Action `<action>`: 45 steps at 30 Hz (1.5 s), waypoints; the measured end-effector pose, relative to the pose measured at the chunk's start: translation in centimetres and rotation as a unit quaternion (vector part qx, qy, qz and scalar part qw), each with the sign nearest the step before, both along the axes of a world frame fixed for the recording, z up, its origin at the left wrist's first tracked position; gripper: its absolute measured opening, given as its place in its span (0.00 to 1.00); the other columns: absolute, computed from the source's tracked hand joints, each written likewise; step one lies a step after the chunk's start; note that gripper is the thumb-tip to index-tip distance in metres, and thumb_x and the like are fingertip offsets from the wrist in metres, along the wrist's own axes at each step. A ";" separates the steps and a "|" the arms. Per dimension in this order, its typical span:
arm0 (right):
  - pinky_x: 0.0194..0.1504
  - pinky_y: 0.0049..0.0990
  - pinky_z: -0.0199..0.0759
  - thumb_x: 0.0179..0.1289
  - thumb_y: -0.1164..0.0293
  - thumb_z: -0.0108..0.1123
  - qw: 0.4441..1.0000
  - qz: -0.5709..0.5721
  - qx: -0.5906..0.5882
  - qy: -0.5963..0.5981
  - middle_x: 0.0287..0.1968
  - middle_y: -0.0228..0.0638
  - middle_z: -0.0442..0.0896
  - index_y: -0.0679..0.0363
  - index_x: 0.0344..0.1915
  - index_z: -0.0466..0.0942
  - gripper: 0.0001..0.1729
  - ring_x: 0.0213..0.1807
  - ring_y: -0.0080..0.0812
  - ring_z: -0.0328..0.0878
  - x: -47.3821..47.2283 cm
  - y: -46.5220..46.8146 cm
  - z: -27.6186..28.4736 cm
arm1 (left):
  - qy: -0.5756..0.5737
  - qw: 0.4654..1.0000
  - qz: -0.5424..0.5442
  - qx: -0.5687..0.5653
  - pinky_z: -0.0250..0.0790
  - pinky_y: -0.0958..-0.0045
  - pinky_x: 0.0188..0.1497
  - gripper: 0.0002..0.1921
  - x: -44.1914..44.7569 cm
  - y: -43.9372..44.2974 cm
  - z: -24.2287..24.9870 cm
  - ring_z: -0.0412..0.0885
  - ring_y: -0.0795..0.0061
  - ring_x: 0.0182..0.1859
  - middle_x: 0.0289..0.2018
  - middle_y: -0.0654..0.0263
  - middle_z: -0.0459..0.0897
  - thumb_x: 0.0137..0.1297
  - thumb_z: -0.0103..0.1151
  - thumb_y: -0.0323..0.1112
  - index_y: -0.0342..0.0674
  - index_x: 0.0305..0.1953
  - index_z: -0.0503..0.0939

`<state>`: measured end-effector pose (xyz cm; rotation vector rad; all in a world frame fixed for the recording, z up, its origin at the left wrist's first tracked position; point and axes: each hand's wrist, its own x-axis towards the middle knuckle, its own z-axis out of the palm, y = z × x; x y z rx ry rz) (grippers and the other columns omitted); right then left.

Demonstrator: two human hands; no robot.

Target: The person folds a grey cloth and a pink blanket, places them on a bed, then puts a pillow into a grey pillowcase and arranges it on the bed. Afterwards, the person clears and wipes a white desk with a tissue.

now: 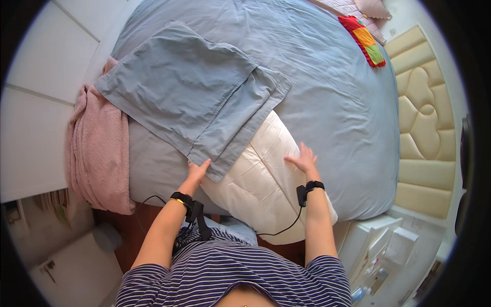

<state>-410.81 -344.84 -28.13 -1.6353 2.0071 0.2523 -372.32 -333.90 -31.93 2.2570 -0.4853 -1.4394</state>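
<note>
A white quilted pillow [261, 169] lies at the near edge of the bed, partly covered by a blue-grey pillowcase [180, 84] spread over the bed. My left hand [197, 170] holds the pillowcase's near corner between thumb and fingers, beside the pillow's left end. Fingers spread, my right hand [305, 158] is over the right side of the pillow and holds nothing; whether it touches the pillow I cannot tell. Both wrists carry black straps with small devices and cables.
A blue-grey sheet [337, 115] covers the bed. Folded pink fleece [101, 149] hangs at its left edge. A red, orange and green cloth item [362, 40] lies at the top right, near the cream padded headboard [425, 122]. White furniture [379, 234] stands at the lower right.
</note>
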 end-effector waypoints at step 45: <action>0.56 0.27 0.63 0.43 0.69 0.73 0.853 0.250 0.394 -0.231 0.52 0.36 0.76 0.62 0.53 0.72 0.34 0.53 0.29 0.70 10.7 -19.9 13.9 | 0.116 0.935 -0.101 -0.319 0.64 0.78 0.35 0.14 8.3 -20.1 0.9 0.70 0.87 0.32 0.30 0.75 0.77 0.65 0.52 0.42 0.35 0.37 0.76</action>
